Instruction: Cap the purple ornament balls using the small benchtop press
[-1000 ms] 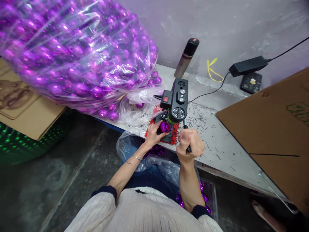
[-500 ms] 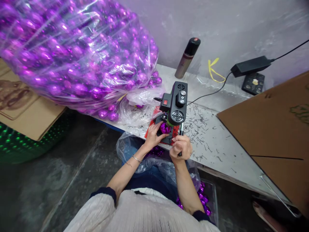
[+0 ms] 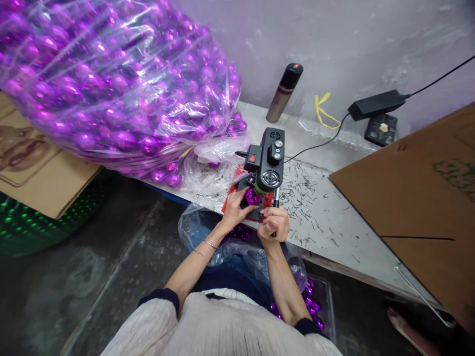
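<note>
Lever (image 3: 276, 203) and right hand (image 3: 273, 223) have swung leftward, nearer my left hand (image 3: 234, 206); I take this for a working stroke of the black machine (image 3: 272, 160). My right fingers are closed round the lever. My left fingers grip the purple ball (image 3: 253, 197), which has stayed at the machine's front end, over the tabletop (image 3: 334, 230).
</note>
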Demonstrator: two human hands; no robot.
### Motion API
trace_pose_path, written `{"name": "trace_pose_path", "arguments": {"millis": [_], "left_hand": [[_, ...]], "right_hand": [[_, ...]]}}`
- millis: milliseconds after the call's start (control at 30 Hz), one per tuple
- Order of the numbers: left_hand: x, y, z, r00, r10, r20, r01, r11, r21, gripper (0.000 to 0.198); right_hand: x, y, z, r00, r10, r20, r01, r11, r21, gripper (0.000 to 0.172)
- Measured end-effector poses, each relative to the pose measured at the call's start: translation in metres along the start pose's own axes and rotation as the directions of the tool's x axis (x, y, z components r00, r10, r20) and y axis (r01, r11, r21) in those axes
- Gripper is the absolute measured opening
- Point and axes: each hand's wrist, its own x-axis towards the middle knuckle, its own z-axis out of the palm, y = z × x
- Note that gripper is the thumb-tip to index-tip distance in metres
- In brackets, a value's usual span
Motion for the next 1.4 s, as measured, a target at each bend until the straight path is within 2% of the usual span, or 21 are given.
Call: {"name": "trace_pose_path", "arguments": {"millis": [167,367,567,633,700,767,833,900,933,967,1033,1100,1167,1200,1267,1333,1400], "left_hand": [[0.002,0.0,-0.001,1.0,0.02,-0.011,-0.02,1.0,0.01,0.06],[0.005,-0.002,0.0,1.0,0.017,-0.027,-0.016,1.0,0.019,0.061],[0.008,0.001,-0.002,0.999,-0.034,-0.036,0.032,0.998,-0.05,0.065],[-0.004,0.005,-0.01,0.996,-0.025,-0.082,0.021,0.998,-0.058,0.066],[-0.027,0.009,-0.022,0.994,0.022,-0.109,-0.025,0.999,-0.029,0.068],[-0.058,0.01,-0.035,0.993,0.101,-0.059,-0.1,0.995,0.024,0.072],[-0.086,0.008,-0.046,0.984,0.171,0.043,-0.173,0.982,0.072,0.074],[-0.1,0.004,-0.053,0.977,0.193,0.094,-0.203,0.972,0.115,0.073],[-0.099,0.002,-0.056,0.977,0.195,0.087,-0.206,0.97,0.131,0.069],[-0.092,0.0,-0.06,0.979,0.195,0.058,-0.201,0.969,0.143,0.063],[-0.061,-0.006,-0.067,0.983,0.179,-0.046,-0.17,0.972,0.165,0.044],[-0.015,-0.014,-0.077,0.979,0.124,-0.16,-0.09,0.975,0.205,0.031],[0.035,-0.025,-0.088,0.979,0.04,-0.2,0.015,0.964,0.265,0.032],[0.058,-0.032,-0.092,0.981,-0.006,-0.194,0.065,0.953,0.296,0.031],[0.093,-0.044,-0.099,0.991,-0.078,-0.107,0.112,0.926,0.361,0.033],[0.115,-0.054,-0.1,0.991,-0.129,-0.022,0.128,0.918,0.375,0.033],[0.125,-0.061,-0.1,0.987,-0.159,0.026,0.14,0.926,0.351,0.029]], "right_hand": [[0.001,0.002,0.002,1.0,-0.023,0.008,0.023,0.999,-0.028,0.031],[0.005,0.003,0.002,0.989,-0.127,0.074,0.135,0.985,-0.107,0.03],[0.049,-0.019,-0.002,0.999,0.053,0.011,-0.052,0.997,-0.06,0.026],[0.063,-0.026,-0.004,0.995,0.099,0.033,-0.096,0.993,-0.07,0.028],[0.068,-0.03,-0.007,0.993,0.095,0.067,-0.09,0.993,-0.075,0.028],[0.066,-0.03,-0.009,0.994,0.06,0.093,-0.054,0.996,-0.072,0.027],[0.059,-0.028,-0.009,0.995,0.028,0.099,-0.022,0.998,-0.064,0.025],[0.051,-0.026,-0.008,0.996,0.015,0.089,-0.01,0.998,-0.055,0.025],[0.048,-0.025,-0.007,0.996,0.016,0.083,-0.012,0.999,-0.052,0.025],[0.045,-0.025,-0.006,0.997,0.022,0.077,-0.018,0.999,-0.049,0.025],[0.043,-0.025,-0.004,0.997,0.037,0.062,-0.034,0.998,-0.047,0.026],[0.043,-0.026,-0.003,0.998,0.046,0.05,-0.043,0.998,-0.056,0.027],[0.043,-0.026,-0.002,0.998,0.042,0.046,-0.038,0.997,-0.07,0.027],[0.043,-0.026,-0.002,0.998,0.035,0.048,-0.031,0.997,-0.075,0.027],[0.043,-0.026,-0.003,0.998,0.019,0.061,-0.015,0.997,-0.076,0.026],[0.043,-0.025,-0.004,0.997,0.005,0.074,0.001,0.997,-0.072,0.025],[0.043,-0.024,-0.005,0.997,-0.005,0.082,0.01,0.998,-0.065,0.024]]}}
